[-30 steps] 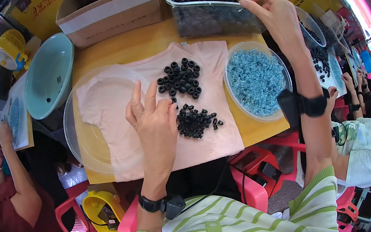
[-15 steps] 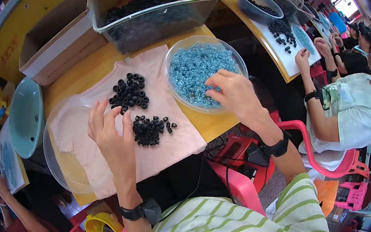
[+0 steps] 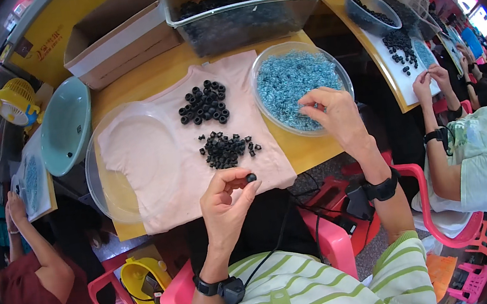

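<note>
Head view, assembly step in hand. My left hand [image 3: 225,200] is raised at about 6 o'clock of the pale pink cloth [image 3: 159,162], thumb and forefinger pinched shut on one small black ring-shaped part [image 3: 251,177], the other fingers loosely curled. My right hand [image 3: 333,113] rests at the 5 o'clock rim of the round clear plastic bowl of small blue pieces [image 3: 289,79], fingertips curled down among them; I cannot tell whether it has a piece between them. On the cloth lie two heaps of black parts: the larger rings [image 3: 204,103] at 12 o'clock and the smaller loose pile [image 3: 226,149] just beyond my left hand.

I judge this to be the pick-up stage: one black part is in hand and a blue piece is being sought. The next move calls for a fine pinch on a single blue piece, then bringing both hands together.

Against the frame half a second ago: my left hand, then flat on the cloth beside the small pile, has lifted with a part. My right hand has stayed at the bowl's near rim.
</note>
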Action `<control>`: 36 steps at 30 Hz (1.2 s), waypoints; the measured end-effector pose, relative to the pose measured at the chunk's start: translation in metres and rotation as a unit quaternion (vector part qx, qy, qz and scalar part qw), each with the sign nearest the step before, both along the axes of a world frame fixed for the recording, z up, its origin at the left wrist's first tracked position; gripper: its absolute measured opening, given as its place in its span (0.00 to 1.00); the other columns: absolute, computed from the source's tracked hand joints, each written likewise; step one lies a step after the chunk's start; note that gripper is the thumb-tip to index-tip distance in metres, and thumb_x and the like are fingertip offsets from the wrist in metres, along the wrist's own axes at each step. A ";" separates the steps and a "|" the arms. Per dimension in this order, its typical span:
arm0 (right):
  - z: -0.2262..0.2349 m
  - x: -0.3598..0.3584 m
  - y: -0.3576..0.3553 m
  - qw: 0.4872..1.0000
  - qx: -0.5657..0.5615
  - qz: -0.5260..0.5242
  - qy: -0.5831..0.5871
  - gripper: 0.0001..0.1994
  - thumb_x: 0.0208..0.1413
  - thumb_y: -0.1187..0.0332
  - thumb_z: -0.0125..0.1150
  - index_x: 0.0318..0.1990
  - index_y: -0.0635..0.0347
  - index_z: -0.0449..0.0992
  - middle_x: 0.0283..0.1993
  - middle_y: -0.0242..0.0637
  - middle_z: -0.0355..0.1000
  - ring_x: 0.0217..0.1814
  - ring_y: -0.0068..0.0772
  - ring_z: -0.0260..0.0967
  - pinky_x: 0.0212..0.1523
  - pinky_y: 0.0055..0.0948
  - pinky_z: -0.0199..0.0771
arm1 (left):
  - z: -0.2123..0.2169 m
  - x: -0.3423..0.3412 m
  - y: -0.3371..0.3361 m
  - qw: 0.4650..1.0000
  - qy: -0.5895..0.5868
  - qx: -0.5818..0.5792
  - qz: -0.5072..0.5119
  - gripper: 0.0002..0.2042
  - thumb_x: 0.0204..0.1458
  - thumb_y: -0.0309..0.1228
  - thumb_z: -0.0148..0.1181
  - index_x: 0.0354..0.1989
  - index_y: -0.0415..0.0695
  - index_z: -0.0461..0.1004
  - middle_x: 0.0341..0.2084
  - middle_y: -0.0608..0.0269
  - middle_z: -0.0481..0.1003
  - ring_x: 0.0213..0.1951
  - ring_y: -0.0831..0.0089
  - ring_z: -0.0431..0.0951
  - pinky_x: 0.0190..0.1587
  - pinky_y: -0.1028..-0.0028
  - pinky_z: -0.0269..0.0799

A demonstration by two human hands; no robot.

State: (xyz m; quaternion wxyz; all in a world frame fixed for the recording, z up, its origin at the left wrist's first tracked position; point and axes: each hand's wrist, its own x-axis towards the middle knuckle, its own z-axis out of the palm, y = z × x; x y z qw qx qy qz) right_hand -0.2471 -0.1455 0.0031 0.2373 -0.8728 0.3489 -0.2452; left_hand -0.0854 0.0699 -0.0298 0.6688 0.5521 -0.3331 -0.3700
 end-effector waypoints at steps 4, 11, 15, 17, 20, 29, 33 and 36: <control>0.000 -0.006 -0.005 0.998 -0.005 0.006 -0.055 0.07 0.51 0.72 0.65 0.36 0.66 0.80 0.32 0.42 0.77 0.33 0.39 0.76 0.35 0.30 0.74 | 0.001 -0.002 0.001 0.999 0.041 0.014 0.015 0.12 0.52 0.18 0.64 0.45 0.35 0.75 0.36 0.67 0.75 0.38 0.82 0.74 0.41 0.82 0.70; 0.014 -0.005 0.012 0.995 0.069 0.010 -0.073 0.06 0.53 0.73 0.63 0.36 0.65 0.79 0.33 0.41 0.77 0.35 0.39 0.76 0.35 0.31 0.73 | -0.003 -0.003 -0.002 0.999 0.033 -0.008 -0.009 0.09 0.52 0.18 0.62 0.42 0.37 0.76 0.40 0.63 0.74 0.39 0.77 0.78 0.44 0.79 0.76; 0.005 -0.003 0.005 1.000 -0.012 -0.026 -0.009 0.06 0.51 0.72 0.64 0.35 0.63 0.79 0.34 0.40 0.75 0.36 0.42 0.75 0.37 0.34 0.73 | -0.004 0.000 -0.001 1.000 0.022 0.003 -0.002 0.08 0.52 0.17 0.62 0.41 0.37 0.77 0.42 0.63 0.73 0.39 0.78 0.77 0.43 0.79 0.76; 0.000 0.001 0.004 0.999 -0.024 -0.036 0.014 0.06 0.50 0.71 0.65 0.34 0.62 0.79 0.34 0.40 0.74 0.36 0.43 0.75 0.38 0.35 0.73 | -0.004 0.001 -0.001 1.000 0.028 0.005 0.002 0.08 0.52 0.17 0.62 0.41 0.36 0.77 0.41 0.62 0.73 0.39 0.78 0.77 0.43 0.80 0.76; -0.008 0.010 0.000 0.999 -0.022 -0.025 0.020 0.07 0.50 0.70 0.66 0.34 0.62 0.79 0.35 0.40 0.75 0.36 0.43 0.75 0.38 0.37 0.73 | -0.003 0.003 -0.001 1.000 0.006 0.012 0.001 0.08 0.51 0.16 0.62 0.40 0.36 0.77 0.41 0.62 0.73 0.39 0.78 0.77 0.42 0.80 0.75; -0.006 -0.001 -0.009 1.000 -0.003 -0.007 -0.013 0.06 0.49 0.72 0.66 0.34 0.63 0.79 0.33 0.40 0.73 0.35 0.43 0.74 0.38 0.35 0.73 | 0.005 0.003 -0.004 0.995 0.090 -0.004 -0.030 0.09 0.51 0.15 0.61 0.40 0.35 0.77 0.40 0.60 0.74 0.39 0.75 0.79 0.43 0.78 0.77; 0.004 0.005 0.000 0.999 0.014 -0.012 0.050 0.05 0.49 0.73 0.66 0.33 0.64 0.79 0.32 0.41 0.73 0.36 0.43 0.74 0.38 0.35 0.73 | 0.007 -0.002 -0.012 0.993 0.101 -0.016 -0.055 0.10 0.52 0.17 0.63 0.42 0.38 0.78 0.41 0.64 0.74 0.39 0.82 0.75 0.42 0.83 0.71; 0.003 0.004 -0.001 0.998 -0.027 -0.002 0.065 0.05 0.50 0.73 0.65 0.33 0.65 0.78 0.32 0.41 0.73 0.36 0.43 0.74 0.38 0.35 0.73 | 0.010 -0.008 -0.021 0.992 0.102 -0.023 -0.075 0.10 0.52 0.17 0.63 0.43 0.37 0.77 0.40 0.64 0.75 0.38 0.81 0.75 0.43 0.82 0.73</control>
